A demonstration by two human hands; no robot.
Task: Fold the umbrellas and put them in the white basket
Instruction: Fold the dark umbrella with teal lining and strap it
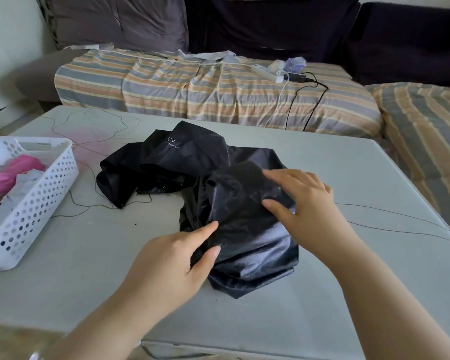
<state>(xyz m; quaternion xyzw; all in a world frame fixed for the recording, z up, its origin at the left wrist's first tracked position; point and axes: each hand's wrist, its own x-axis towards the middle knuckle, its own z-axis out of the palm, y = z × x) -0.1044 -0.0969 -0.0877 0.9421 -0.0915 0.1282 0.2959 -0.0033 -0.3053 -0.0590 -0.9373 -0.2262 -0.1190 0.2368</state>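
Grey table [89, 268], crumpled glossy black umbrella [192, 162]

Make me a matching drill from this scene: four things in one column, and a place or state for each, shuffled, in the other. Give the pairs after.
Things:
1. black umbrella
2. pink umbrella
3. power strip
4. white basket

Places or states:
A. on the striped sofa cover
B. crumpled on the table under both hands
C. at the table's left edge
D. inside the basket

Pairs: 1-B, 2-D, 3-A, 4-C

The left hand and right hand both touch the black fabric.
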